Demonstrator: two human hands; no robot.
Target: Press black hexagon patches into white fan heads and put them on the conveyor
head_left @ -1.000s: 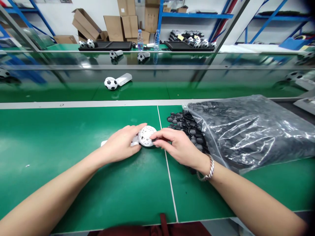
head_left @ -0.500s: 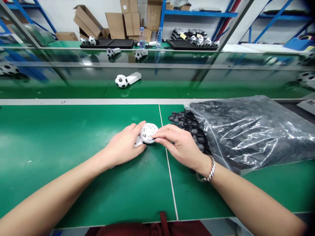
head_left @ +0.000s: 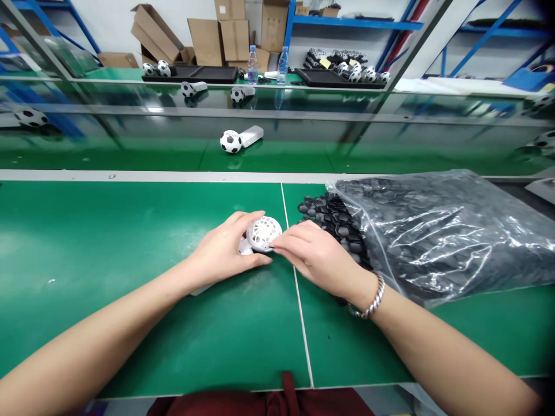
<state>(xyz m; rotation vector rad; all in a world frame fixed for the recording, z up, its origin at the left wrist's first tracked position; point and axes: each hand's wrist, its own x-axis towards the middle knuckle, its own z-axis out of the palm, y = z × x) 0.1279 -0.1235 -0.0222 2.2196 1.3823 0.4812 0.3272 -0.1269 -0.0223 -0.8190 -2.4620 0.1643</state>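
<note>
The left hand (head_left: 223,251) is curled around a white ball-shaped lattice shell (head_left: 264,232), thumb along its near side and fingers (head_left: 243,219) wrapped over its far side, so the shell sits gripped between them, just above the green table (head_left: 130,242). A white handle end (head_left: 202,289) shows under the heel of that hand, lying on the mat. The right hand (head_left: 318,257) meets the shell from the other side: its fingertips (head_left: 277,245) are pinched narrow against the shell's lower right edge. Whether a small piece sits between those fingertips cannot be told. A silver bracelet (head_left: 372,300) circles the right wrist.

Just beyond the right hand's knuckles lies a heap of black pentagon pieces (head_left: 332,216), spilling from the mouth of a clear plastic bag (head_left: 442,231) that stretches away to the right of the fingers and is full of the same dark pieces. A white seam line (head_left: 299,323) on the mat runs between the 2 hands and back toward the person.

Farther out past the fingers, on the conveyor belt (head_left: 130,153), lies a finished football fan (head_left: 238,140) with black and white panels and a white handle. Beyond that, on a higher ledge, lie 2 more such pieces (head_left: 236,93). Behind them stand 2 water bottles (head_left: 252,58), black trays (head_left: 208,73) bearing more footballs, and cardboard boxes (head_left: 217,34) against the wall. A dark red garment (head_left: 269,401) shows at the near edge, closest to the person.
</note>
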